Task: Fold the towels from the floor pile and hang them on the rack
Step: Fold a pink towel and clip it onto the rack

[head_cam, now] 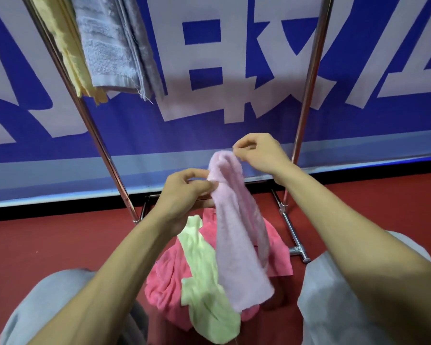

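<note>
A light pink towel hangs bunched in the air above the floor pile. My left hand pinches its upper left edge. My right hand pinches its top corner, a little higher and further right. Under it on the red floor lies the pile: a pale green towel draped over a crumpled hot pink towel. The metal rack stands just behind the pile. At the rack's upper left hang a yellow towel, a light grey towel and a darker grey towel.
The rack's right pole rises at centre right and its foot bar runs along the floor beside the pile. A blue and white banner covers the wall behind. My grey-clad knees flank the pile.
</note>
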